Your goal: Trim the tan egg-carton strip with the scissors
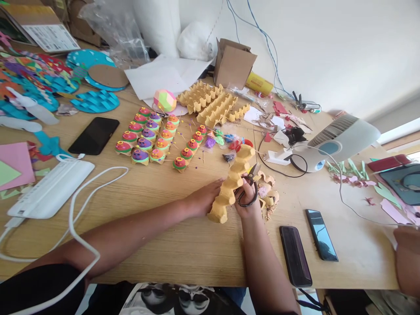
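A strip of yellow egg carton [231, 183] is held up at a slant over the table. At its left edge is my left hand [206, 199], closed on it, with the fingertips partly hidden behind the strip. My right hand [247, 201] grips black-handled scissors [252, 173], their blades pointing up and away beside the strip's right edge. Just right of that hand lies a small heap of carton scraps [271, 197]. Rows of painted carton cups [144, 144] with faces stand further back, and a shorter row of red and green cups [187, 153] is nearer to the strip.
Uncut egg carton pieces [210, 103] lie at the back. A white power bank [50, 188] with a looping cable is at left, near a black phone [94, 135]. Two more phones lie at right, below a white fan [341, 140]. Another person's hand [407, 249] shows at the right edge.
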A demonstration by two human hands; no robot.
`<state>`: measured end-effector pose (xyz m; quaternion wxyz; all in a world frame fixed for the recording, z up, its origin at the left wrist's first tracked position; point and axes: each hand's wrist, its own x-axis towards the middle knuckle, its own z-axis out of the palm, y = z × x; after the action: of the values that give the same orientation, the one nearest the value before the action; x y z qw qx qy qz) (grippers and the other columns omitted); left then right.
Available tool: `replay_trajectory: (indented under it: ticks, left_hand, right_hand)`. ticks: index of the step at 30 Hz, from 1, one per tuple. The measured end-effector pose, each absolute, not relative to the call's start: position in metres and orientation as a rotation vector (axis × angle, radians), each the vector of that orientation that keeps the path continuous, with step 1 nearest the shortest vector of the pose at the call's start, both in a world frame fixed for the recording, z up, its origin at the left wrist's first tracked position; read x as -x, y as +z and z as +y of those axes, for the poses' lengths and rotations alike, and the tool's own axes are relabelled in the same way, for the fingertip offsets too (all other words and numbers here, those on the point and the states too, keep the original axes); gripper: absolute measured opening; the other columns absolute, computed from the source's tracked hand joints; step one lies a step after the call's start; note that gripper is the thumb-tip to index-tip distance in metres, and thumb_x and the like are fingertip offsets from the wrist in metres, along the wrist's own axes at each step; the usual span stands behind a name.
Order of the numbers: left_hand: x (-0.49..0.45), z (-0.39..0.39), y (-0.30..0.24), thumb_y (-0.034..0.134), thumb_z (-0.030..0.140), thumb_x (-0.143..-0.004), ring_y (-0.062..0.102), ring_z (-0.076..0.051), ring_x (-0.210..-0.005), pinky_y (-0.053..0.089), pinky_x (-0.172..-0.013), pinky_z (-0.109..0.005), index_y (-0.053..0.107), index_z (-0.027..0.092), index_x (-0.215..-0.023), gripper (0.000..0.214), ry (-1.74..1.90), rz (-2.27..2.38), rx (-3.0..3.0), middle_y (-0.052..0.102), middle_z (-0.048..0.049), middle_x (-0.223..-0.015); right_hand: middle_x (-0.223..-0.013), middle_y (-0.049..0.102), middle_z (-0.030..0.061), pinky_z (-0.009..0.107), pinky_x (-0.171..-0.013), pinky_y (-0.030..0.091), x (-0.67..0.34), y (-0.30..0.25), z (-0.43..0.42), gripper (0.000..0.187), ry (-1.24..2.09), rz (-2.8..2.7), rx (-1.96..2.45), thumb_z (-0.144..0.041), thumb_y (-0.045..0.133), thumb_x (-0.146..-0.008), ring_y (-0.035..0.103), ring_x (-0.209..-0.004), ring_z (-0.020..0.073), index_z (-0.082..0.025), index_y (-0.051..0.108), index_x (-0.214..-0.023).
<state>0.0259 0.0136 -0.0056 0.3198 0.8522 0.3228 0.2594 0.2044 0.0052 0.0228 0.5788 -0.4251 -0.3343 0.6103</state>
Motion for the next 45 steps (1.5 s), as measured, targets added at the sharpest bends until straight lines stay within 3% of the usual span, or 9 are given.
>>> replay_trajectory:
  ticks: [5, 8, 13, 20, 24, 28, 35, 39, 45]
  left_hand:
    - [0.007, -0.019, 0.008, 0.043, 0.045, -0.109, 0.06, -0.029, -0.145, 0.056, -0.116, -0.048, 0.041, 0.022, -0.165, 0.06, 0.944, 1.014, -1.47, 0.062, -0.0145, -0.158]
    - [0.017, -0.025, 0.01, 0.069, 0.047, -0.096, 0.067, -0.031, -0.135, 0.062, -0.105, -0.045, 0.025, 0.023, -0.172, 0.091, 0.931, 1.073, -1.48, 0.058, -0.0178, -0.159]
    - [0.027, -0.029, 0.001, 0.071, 0.036, -0.089, 0.064, -0.033, -0.139, 0.055, -0.116, -0.049, 0.049, 0.019, -0.159, 0.075, 0.931, 1.242, -1.69, 0.062, -0.018, -0.155]
    - [0.08, -0.049, 0.006, 0.059, 0.032, -0.091, 0.066, -0.033, -0.136, 0.055, -0.115, -0.05, 0.053, 0.021, -0.155, 0.065, 0.727, 1.483, -2.002, 0.065, -0.0147, -0.152]
    - [0.098, -0.056, 0.022, 0.055, 0.029, -0.092, 0.068, -0.037, -0.131, 0.058, -0.11, -0.056, 0.056, 0.022, -0.153, 0.062, 0.554, 1.623, -2.196, 0.071, -0.0151, -0.143]
    - [0.089, -0.071, 0.039, 0.057, 0.037, -0.098, 0.06, -0.041, -0.142, 0.046, -0.122, -0.064, 0.065, 0.028, -0.146, 0.05, 0.652, 1.621, -2.288, 0.067, -0.0143, -0.15]
    - [0.017, -0.085, 0.007, 0.065, 0.042, -0.1, 0.053, -0.033, -0.153, 0.06, -0.112, -0.052, 0.008, 0.034, -0.177, 0.095, 0.753, 1.089, -1.681, 0.043, -0.0143, -0.173]
    - [-0.008, -0.077, -0.01, 0.048, 0.028, -0.105, 0.06, -0.029, -0.146, 0.063, -0.109, -0.049, 0.005, 0.038, -0.176, 0.085, 0.767, 1.065, -1.511, 0.052, -0.0055, -0.168]
    - [-0.005, -0.077, -0.019, 0.054, 0.034, -0.1, 0.059, -0.031, -0.145, 0.059, -0.113, -0.052, 0.019, 0.031, -0.175, 0.083, 0.835, 1.001, -1.263, 0.061, -0.0082, -0.159]
  right_hand:
    - [-0.091, 0.067, -0.001, 0.029, -0.059, 0.056, -0.185, 0.015, -0.006, 0.048, 1.478, -0.704, 1.072, -0.046, 0.087, -0.073, 0.066, -0.07, 0.0172, -0.028, 0.055, -0.104]
    - [-0.083, 0.064, -0.0038, 0.028, -0.056, 0.054, -0.172, 0.007, -0.015, 0.045, 1.512, -0.752, 1.126, -0.045, 0.087, -0.075, 0.06, -0.059, 0.0135, -0.027, 0.056, -0.103]
    - [-0.072, 0.06, -0.0065, 0.026, -0.053, 0.049, -0.169, 0.005, -0.019, 0.045, 1.477, -1.079, 1.24, -0.047, 0.087, -0.076, 0.058, -0.056, 0.014, -0.027, 0.056, -0.103]
    - [-0.072, 0.061, -0.0059, 0.026, -0.057, 0.043, -0.189, 0.015, -0.017, 0.041, 1.085, -1.466, 1.52, -0.046, 0.082, -0.082, 0.057, -0.063, 0.0168, -0.029, 0.059, -0.111]
    - [-0.067, 0.056, -0.0076, 0.025, -0.054, 0.038, -0.183, 0.021, -0.025, 0.043, 1.244, -1.601, 1.438, -0.045, 0.083, -0.081, 0.052, -0.06, 0.0157, -0.028, 0.061, -0.112]
    - [-0.059, 0.048, -0.0108, 0.023, -0.049, 0.032, -0.173, 0.023, -0.03, 0.043, 1.451, -1.486, 1.34, -0.047, 0.085, -0.079, 0.043, -0.052, 0.0126, -0.027, 0.058, -0.107]
    - [-0.062, 0.059, -0.008, 0.024, -0.05, 0.039, -0.17, 0.022, -0.031, 0.036, 1.505, -1.409, 1.299, -0.04, 0.078, -0.082, 0.051, -0.052, 0.0142, -0.027, 0.059, -0.109]
    - [-0.066, 0.061, -0.0055, 0.024, -0.053, 0.035, -0.18, 0.036, -0.031, 0.018, 1.193, -1.84, 1.383, -0.025, 0.071, -0.083, 0.053, -0.057, 0.0142, -0.027, 0.067, -0.101]
    - [-0.076, 0.075, -0.0022, 0.025, -0.057, 0.036, -0.183, 0.054, -0.038, 0.02, 0.943, -2.208, 1.372, -0.026, 0.072, -0.091, 0.062, -0.059, 0.0151, -0.028, 0.072, -0.111]
